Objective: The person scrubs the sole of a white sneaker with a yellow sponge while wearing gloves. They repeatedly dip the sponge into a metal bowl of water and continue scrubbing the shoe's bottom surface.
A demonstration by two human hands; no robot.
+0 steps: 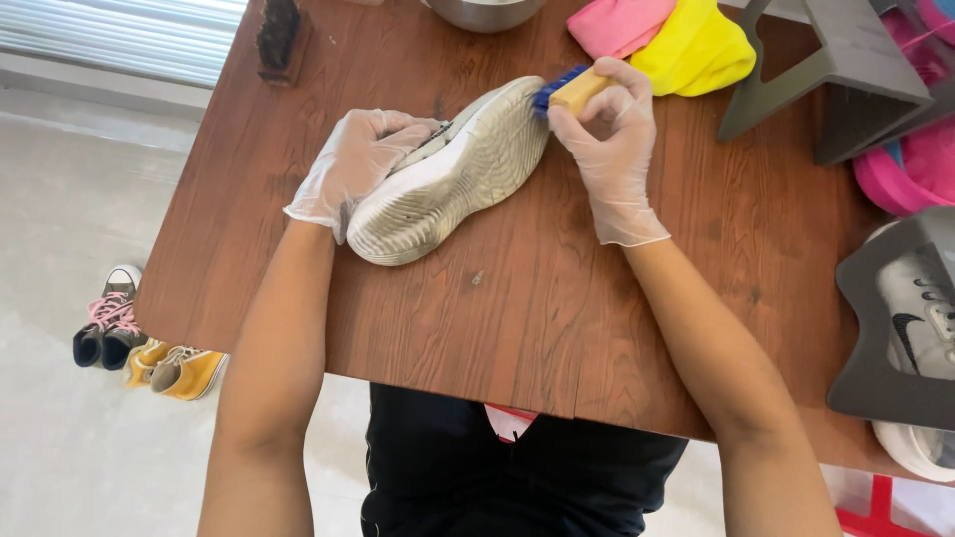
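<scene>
A white sneaker point(453, 174) lies on its side on the brown wooden table point(517, 298), its dirty sole turned toward me. My left hand point(353, 164), in a clear glove, grips the shoe's upper from the left. My right hand point(607, 134), also gloved, holds a small wooden brush with blue bristles point(567, 91). The bristles press against the toe end of the sole.
A pink cloth point(617, 22) and a yellow cloth point(696, 48) lie at the back, beside a metal bowl point(484, 12) and a dark brush point(281, 38). Grey stands point(846, 80) and another white sneaker point(920, 308) sit at the right. Small shoes point(149, 348) stand on the floor at left.
</scene>
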